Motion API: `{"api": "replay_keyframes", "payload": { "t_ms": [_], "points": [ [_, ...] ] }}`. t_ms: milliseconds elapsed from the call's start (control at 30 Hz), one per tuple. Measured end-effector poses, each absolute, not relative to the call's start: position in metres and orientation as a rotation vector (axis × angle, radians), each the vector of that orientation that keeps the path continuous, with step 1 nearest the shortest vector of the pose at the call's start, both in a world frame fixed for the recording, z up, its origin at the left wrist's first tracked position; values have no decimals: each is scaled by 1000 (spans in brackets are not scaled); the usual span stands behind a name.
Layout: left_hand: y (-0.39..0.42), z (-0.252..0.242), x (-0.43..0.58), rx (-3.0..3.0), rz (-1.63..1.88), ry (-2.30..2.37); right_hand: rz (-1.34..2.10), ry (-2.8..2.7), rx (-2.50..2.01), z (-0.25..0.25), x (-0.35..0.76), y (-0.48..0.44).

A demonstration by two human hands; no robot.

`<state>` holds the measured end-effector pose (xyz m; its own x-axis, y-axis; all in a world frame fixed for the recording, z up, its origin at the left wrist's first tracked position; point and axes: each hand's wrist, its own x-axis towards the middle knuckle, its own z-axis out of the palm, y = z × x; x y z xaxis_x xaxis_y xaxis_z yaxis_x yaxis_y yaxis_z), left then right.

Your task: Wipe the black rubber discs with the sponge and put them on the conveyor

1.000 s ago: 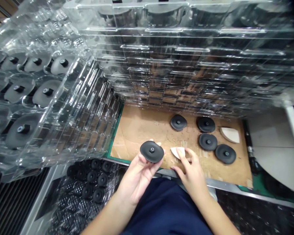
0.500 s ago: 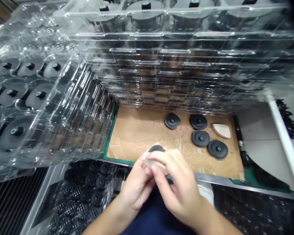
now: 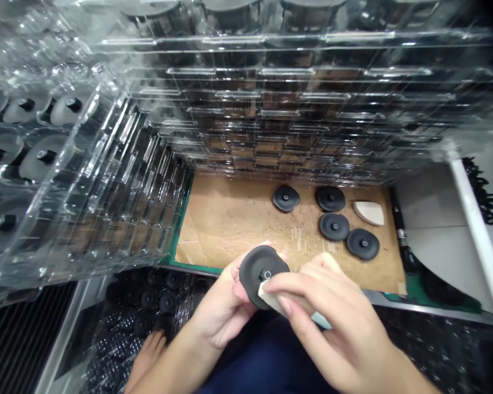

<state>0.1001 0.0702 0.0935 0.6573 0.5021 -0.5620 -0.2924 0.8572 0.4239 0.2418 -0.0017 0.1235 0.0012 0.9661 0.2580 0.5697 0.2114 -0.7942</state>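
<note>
My left hand grips a rounded black disc by its edge, its small round hub facing up. My right hand pinches a pale, wedge-like pad, whose tip rests on the disc just below the hub. Beyond my hands, several similar black discs lie on the brown cardboard, among them one at the centre and one at the right. Another pale pad lies at the cardboard's far right.
Tall stacks of clear plastic trays stand behind and at the left. More black discs sit in a tray at the lower left, near a bare foot. A white-edged panel borders the right.
My hands have drawn apart, and the disc's face now shows. My right hand has shifted right with the pale pad. The whole view has moved slightly, and a foot has appeared at the lower left.
</note>
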Motion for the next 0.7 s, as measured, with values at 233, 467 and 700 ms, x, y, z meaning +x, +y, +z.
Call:
{"api": "replay_keyframes", "payload": {
  "t_ms": [233, 467, 700],
  "points": [
    [73, 84, 94, 214, 511, 657, 704, -1607, -1597, 109, 262, 5],
    [76, 76, 91, 33, 587, 701, 384, -1454, -1952, -7, 268, 0],
    [75, 76, 89, -13, 590, 743, 158, -1334, -2112, -36, 243, -23]
  ]
}}
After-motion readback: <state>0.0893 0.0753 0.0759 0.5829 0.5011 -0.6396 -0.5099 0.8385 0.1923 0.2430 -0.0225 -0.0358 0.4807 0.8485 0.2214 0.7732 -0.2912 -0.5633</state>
